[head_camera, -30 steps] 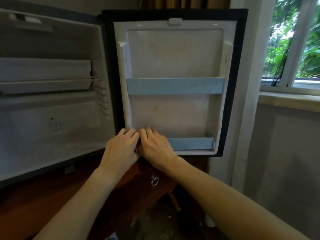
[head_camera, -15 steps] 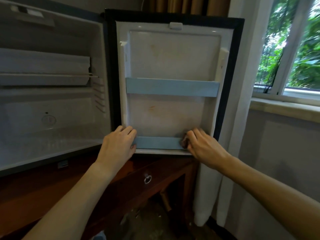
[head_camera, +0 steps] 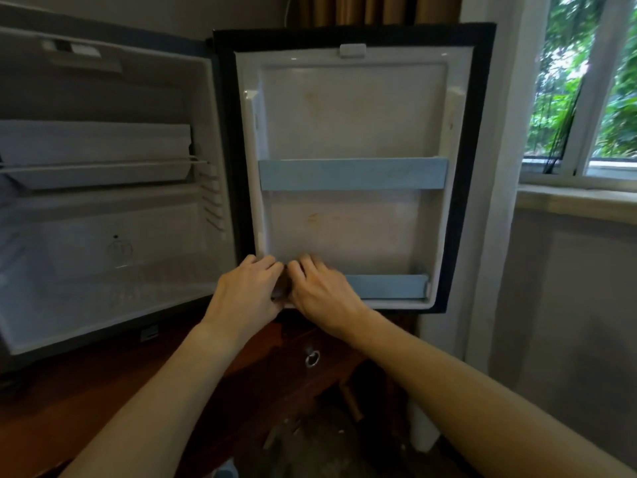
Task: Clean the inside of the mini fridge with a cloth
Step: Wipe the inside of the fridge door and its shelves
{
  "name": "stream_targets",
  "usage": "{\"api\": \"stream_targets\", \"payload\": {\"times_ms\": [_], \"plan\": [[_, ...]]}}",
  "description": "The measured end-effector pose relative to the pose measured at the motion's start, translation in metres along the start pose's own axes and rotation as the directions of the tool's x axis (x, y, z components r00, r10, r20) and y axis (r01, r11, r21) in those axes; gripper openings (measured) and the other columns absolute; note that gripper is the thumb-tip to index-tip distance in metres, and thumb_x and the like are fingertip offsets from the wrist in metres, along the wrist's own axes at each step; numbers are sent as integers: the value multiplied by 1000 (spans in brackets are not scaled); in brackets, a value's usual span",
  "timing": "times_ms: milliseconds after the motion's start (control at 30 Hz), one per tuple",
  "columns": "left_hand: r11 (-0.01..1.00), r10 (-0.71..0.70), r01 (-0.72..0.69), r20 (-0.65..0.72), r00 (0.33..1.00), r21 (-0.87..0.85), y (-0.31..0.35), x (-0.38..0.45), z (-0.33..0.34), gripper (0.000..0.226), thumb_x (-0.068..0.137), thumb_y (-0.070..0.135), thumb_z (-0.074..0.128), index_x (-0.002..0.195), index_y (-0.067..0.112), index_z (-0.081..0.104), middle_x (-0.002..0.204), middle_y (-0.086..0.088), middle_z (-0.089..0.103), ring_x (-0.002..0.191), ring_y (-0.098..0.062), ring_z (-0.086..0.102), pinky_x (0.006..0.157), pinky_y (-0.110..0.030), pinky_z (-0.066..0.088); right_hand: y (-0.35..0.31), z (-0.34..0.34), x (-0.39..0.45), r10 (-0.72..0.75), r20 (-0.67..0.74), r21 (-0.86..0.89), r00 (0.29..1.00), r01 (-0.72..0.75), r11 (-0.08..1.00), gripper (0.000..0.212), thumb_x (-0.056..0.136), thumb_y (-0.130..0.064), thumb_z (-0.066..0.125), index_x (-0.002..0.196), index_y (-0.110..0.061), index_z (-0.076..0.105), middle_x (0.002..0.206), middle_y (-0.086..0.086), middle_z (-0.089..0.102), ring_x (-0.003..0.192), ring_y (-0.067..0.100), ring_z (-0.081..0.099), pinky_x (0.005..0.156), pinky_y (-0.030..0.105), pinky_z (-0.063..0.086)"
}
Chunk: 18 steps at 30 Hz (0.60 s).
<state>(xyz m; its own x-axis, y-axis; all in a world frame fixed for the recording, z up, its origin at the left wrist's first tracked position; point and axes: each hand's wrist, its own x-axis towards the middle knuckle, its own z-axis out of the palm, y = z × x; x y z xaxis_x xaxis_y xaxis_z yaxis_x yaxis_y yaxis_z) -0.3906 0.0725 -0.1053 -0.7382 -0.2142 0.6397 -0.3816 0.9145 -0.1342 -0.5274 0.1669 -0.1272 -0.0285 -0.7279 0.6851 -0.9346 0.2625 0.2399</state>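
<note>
- Mini fridge (head_camera: 113, 208): one, standing open on a dark wooden cabinet (head_camera: 86, 408); its cavity is lying to my left and its door (head_camera: 351, 132) is swung fully open in front of me.
- Cloth: none that I am seeing anywhere; if one is bunched under my fingers, it is hidden, so I cannot say I am holding it.
- Progress, as I am judging it: wiping is looking barely begun or not begun. Faint orange-brown stains are showing on the door liner, one patch above the upper rail and one below it. The cavity floor is looking dull, though I cannot tell whether that is dirt.
- Left hand (head_camera: 248, 291): one, fingers curling over the left end of the bottom door rail (head_camera: 386, 286) and gripping it.
- Right hand (head_camera: 320, 288): one, just beside the left, fingers hooking over the same rail; the two hands are almost touching.
- Door rails: two, both pale blue, the upper rail (head_camera: 353, 174) untouched.
- Shelves inside the cavity: one wire shelf (head_camera: 100, 165), with a white tray above it.
- Remaining, by my reckoning: door liner, both rails, cavity walls and floor.
- Surroundings: one window (head_camera: 586, 98), one ring pull (head_camera: 312, 358) on the cabinet drawer.
</note>
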Motion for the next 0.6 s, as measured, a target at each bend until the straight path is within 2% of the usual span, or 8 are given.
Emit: {"api": "stream_targets", "payload": {"times_ms": [167,333,433,533,600], "plan": [[1000,13,-13,5,1000,-13,0,1,2,32,85,40,73,110,22,63,101,11,57,92,-12,50,56,-23,36,61,-21,-40,27,16,-7,1000,-27,1000,18,89,-24,44,94,-8,52,89,12,54,76,32,54,59,45,49],[999,8,-7,27,1000,-38,-2,2,1,31,87,39,71,112,23,62,102,11,56,89,-8,43,59,-24,36,105,-47,-76,81,52,-128,995,-74,989,23,95,-24,40,99,-7,54,94,10,55,80,28,55,66,41,52],[999,15,-12,47,999,-46,-2,3,-1,33,87,40,71,115,24,63,103,10,56,91,-9,45,61,-23,35,88,-46,-66,66,3,-87,998,-66,994,19,94,-23,43,92,-7,53,87,9,54,73,27,54,55,38,50],[998,1,3,69,998,-56,0,2,-5,36,86,40,72,117,23,63,105,12,55,95,-10,48,64,-23,38,42,-23,-29,92,-19,5,996,-92,996,19,93,-26,43,89,-10,51,84,9,54,71,30,55,53,39,47],[999,0,4,75,997,-54,3,2,-7,31,86,39,72,111,23,61,99,13,48,94,-11,46,63,-23,38,8,-3,-1,90,-2,44,996,-90,995,19,95,-27,44,96,-9,52,91,11,57,78,31,58,55,41,49]]}}
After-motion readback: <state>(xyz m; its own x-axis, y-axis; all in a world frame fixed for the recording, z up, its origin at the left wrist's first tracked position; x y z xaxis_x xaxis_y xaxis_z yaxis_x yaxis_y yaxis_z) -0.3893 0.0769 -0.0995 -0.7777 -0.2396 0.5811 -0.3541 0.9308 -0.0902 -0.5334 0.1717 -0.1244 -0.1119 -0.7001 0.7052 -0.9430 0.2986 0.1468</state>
